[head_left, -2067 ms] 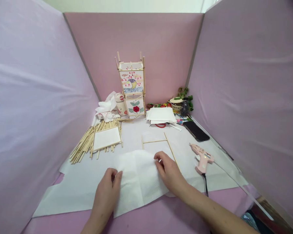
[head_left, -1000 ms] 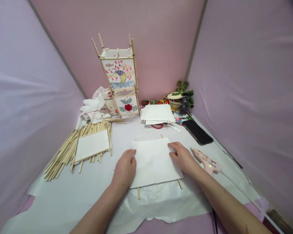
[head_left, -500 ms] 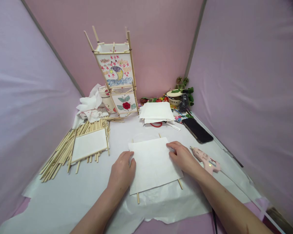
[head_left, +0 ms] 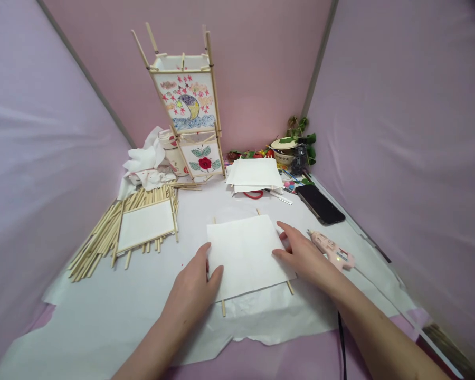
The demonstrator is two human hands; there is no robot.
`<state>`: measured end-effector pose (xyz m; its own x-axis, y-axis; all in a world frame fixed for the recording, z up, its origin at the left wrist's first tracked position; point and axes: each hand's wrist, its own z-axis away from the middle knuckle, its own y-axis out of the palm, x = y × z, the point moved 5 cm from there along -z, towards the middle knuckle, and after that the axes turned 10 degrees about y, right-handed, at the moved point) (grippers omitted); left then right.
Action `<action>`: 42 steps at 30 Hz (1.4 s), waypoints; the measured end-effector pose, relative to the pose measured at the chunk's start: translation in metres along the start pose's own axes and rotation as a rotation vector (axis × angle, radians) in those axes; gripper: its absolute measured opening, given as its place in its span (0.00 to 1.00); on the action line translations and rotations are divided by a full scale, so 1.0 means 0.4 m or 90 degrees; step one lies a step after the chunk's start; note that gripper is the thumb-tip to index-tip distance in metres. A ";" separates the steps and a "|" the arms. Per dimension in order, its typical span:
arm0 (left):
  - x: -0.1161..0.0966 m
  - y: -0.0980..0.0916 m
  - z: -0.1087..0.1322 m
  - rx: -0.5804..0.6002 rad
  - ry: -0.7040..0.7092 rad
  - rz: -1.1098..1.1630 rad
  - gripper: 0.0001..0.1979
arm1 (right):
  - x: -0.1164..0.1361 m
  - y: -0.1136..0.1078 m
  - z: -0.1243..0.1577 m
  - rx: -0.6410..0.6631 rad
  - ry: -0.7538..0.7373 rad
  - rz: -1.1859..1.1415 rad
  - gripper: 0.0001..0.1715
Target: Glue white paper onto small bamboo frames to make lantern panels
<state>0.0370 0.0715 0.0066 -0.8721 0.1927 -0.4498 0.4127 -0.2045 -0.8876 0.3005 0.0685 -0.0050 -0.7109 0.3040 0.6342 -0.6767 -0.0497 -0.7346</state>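
A white sheet of paper [head_left: 247, 258] lies on thin wooden sticks, with a stick end [head_left: 223, 308] poking out at the lower left and another [head_left: 290, 287] at the lower right. Two more ends show at the top. My left hand [head_left: 198, 277] rests at the sheet's left edge, thumb and index finger apart, the thumb over the paper. At the right edge is my right hand [head_left: 301, 252], fingers spread and thumb tip touching the paper. Neither hand grips it.
On the left, a paper-covered stick frame [head_left: 146, 227] lies on a pile of sticks [head_left: 98, 237]. Behind stands a tall decorated lantern [head_left: 189, 105]. Stacked paper panels [head_left: 255, 173], a phone [head_left: 320, 204] and a pink glue gun [head_left: 332, 249] are toward the right.
My hands have loosened at the paper's edges: the thumbs and fingers are spread wider. The scene sits slightly higher in view; the sheet stays on its sticks.
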 end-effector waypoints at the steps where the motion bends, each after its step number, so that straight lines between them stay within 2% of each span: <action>1: 0.001 0.004 0.011 0.015 -0.004 0.010 0.28 | -0.005 0.000 0.008 0.010 0.009 0.000 0.41; 5: 0.007 0.021 0.043 0.040 -0.007 0.041 0.27 | -0.024 0.005 0.035 0.043 0.034 -0.010 0.44; 10: 0.015 0.039 0.072 0.011 -0.004 0.073 0.26 | -0.041 0.012 0.069 0.057 0.043 -0.026 0.43; 16: 0.015 0.057 0.103 -0.068 0.052 0.064 0.20 | -0.030 0.018 0.125 0.048 -0.054 0.082 0.20; 20: 0.019 0.069 0.111 -0.072 0.052 0.082 0.16 | -0.036 0.027 0.135 0.029 -0.079 0.102 0.10; 31: 0.025 0.070 0.117 -0.058 0.004 0.099 0.15 | -0.048 0.033 0.127 -0.010 -0.087 0.093 0.07; 38: 0.021 0.068 0.126 -0.079 0.071 0.075 0.15 | -0.048 0.016 0.134 -0.009 -0.069 0.097 0.08; 42: 0.007 0.017 0.120 -0.112 0.139 0.026 0.17 | -0.023 -0.032 0.140 -0.076 -0.105 0.109 0.12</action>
<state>0.0249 0.0247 0.0042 -0.7843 0.3943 -0.4790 0.5022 -0.0500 -0.8633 0.3050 0.0129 0.0123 -0.8415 0.1415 0.5213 -0.5230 0.0282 -0.8519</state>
